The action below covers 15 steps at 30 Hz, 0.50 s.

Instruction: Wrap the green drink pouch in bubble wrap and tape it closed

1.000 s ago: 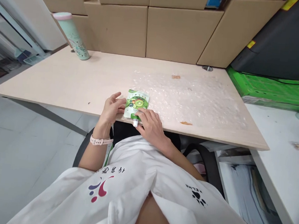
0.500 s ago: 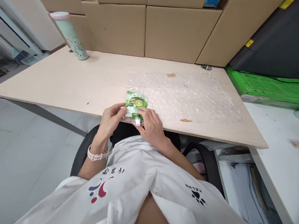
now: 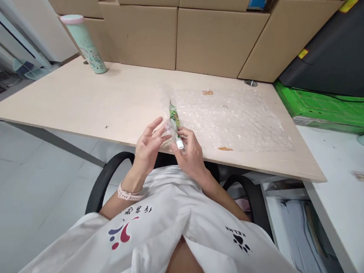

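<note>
A green fruit pouch (image 3: 173, 115) with a white screw cap (image 3: 180, 144) is lifted off the desk and turned edge-on to me. My right hand (image 3: 191, 155) grips it near the cap end. My left hand (image 3: 149, 145) is beside it on the left, fingers spread and touching the pouch's side and the edge of a clear bubble-wrap sheet (image 3: 231, 117). The sheet lies flat on the pale wooden desk (image 3: 77, 97), just right of my hands. A pink watch strap sits on my left wrist.
A mint-green bottle (image 3: 83, 43) stands at the desk's back left. Cardboard boxes (image 3: 216, 39) line the back edge. A green crate (image 3: 327, 109) and a white table (image 3: 348, 198) lie to the right. Small brown scraps (image 3: 224, 148) rest on the wrap. Black chair arms are below.
The pouch has been lifted from lying flat on the desk and turned onto its edge. My left hand moved from gripping its side to an open, spread pose beside it.
</note>
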Each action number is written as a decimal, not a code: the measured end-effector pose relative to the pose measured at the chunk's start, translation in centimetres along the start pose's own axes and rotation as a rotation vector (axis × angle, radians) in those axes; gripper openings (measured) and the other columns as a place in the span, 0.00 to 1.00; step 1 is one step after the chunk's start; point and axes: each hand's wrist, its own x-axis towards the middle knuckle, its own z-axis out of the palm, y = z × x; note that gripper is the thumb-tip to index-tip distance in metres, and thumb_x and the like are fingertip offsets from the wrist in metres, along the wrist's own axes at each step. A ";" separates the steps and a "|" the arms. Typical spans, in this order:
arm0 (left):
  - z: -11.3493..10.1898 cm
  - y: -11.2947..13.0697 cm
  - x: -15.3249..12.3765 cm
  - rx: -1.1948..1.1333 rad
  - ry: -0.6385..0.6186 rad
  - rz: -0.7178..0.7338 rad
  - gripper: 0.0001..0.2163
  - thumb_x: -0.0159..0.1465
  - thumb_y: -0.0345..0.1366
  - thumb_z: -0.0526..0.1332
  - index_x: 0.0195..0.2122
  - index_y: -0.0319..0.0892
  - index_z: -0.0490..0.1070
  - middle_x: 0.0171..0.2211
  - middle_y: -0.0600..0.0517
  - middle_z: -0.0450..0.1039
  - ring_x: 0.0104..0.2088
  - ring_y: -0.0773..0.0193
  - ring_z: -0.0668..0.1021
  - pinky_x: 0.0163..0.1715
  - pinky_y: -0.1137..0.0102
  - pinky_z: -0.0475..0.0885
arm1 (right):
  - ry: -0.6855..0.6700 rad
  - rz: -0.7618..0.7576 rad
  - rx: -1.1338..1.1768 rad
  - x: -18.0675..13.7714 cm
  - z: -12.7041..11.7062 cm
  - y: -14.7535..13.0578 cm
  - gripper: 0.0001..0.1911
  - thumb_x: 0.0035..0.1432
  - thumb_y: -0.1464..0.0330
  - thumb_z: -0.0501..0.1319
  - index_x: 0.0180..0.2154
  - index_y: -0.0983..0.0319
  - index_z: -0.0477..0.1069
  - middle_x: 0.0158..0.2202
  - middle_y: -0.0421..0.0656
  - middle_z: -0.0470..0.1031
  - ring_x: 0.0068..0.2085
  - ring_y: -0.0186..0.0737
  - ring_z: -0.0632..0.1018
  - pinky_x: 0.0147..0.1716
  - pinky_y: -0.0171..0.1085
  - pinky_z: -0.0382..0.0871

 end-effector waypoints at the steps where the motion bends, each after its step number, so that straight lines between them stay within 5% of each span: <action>1: 0.6 -0.5 0.0 0.110 -0.057 0.089 0.23 0.62 0.41 0.70 0.58 0.51 0.72 0.62 0.49 0.71 0.60 0.57 0.75 0.59 0.61 0.73 | -0.004 0.047 0.050 0.0 -0.3 0.1 0.19 0.67 0.55 0.57 0.54 0.57 0.61 0.57 0.52 0.73 0.55 0.47 0.77 0.52 0.48 0.75; 4: 2.2 -1.8 0.8 0.405 -0.188 0.248 0.23 0.64 0.36 0.69 0.60 0.51 0.71 0.61 0.48 0.71 0.61 0.56 0.74 0.63 0.57 0.67 | -0.077 0.151 0.093 -0.1 -2.0 0.5 0.23 0.64 0.55 0.60 0.56 0.56 0.59 0.55 0.50 0.75 0.52 0.47 0.79 0.48 0.46 0.76; 8: 3.5 -3.2 2.1 0.737 -0.338 0.312 0.18 0.66 0.33 0.64 0.58 0.47 0.73 0.60 0.45 0.73 0.58 0.55 0.71 0.61 0.54 0.67 | -0.256 0.143 -0.207 0.2 -5.1 1.4 0.13 0.63 0.62 0.61 0.48 0.58 0.67 0.46 0.50 0.78 0.50 0.54 0.78 0.49 0.52 0.72; 15: 2.4 -3.2 2.8 0.841 -0.601 0.278 0.24 0.65 0.40 0.68 0.62 0.48 0.69 0.66 0.42 0.66 0.60 0.51 0.69 0.59 0.49 0.68 | -0.325 -0.022 -0.372 -0.4 -8.7 2.8 0.10 0.68 0.62 0.58 0.48 0.57 0.72 0.55 0.49 0.75 0.59 0.52 0.72 0.59 0.55 0.62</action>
